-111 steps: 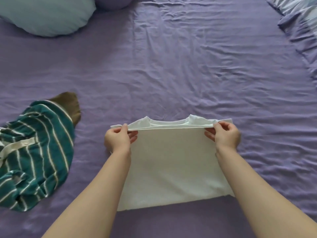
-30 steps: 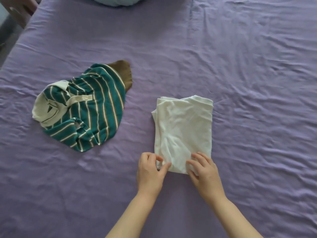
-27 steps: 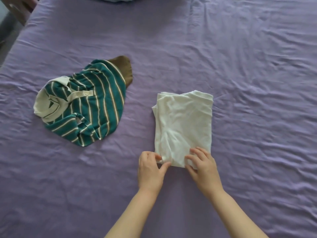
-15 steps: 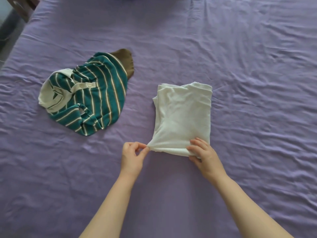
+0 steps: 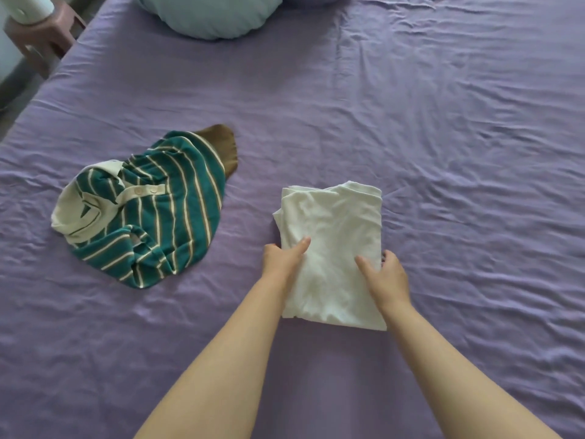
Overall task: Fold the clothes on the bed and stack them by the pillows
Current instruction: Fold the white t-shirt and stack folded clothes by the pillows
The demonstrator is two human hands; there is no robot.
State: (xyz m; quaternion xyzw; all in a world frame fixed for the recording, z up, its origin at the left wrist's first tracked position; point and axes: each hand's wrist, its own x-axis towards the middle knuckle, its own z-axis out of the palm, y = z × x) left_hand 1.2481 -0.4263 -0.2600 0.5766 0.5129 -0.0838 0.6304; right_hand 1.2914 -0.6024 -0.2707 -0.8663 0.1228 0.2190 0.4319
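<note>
White shirt [image 5: 332,248]: folded into a rectangle, on the purple sheet [image 5: 443,122] near the middle of the bed.
Left hand [image 5: 281,261]: grips the shirt's left edge, thumb on top, fingers hidden beneath.
Right hand [image 5: 387,277]: holds the right edge, thumb on top.
Striped polo [image 5: 148,210]: crumpled and unfolded, left of the shirt.
Pillow [image 5: 212,14]: far edge.

Both forearms were bare from the bottom edge of the view up to the wrists — no sleeve showed. The left hand [image 5: 282,259] and the right hand [image 5: 387,277] wore no glove, ring, watch or band.
</note>
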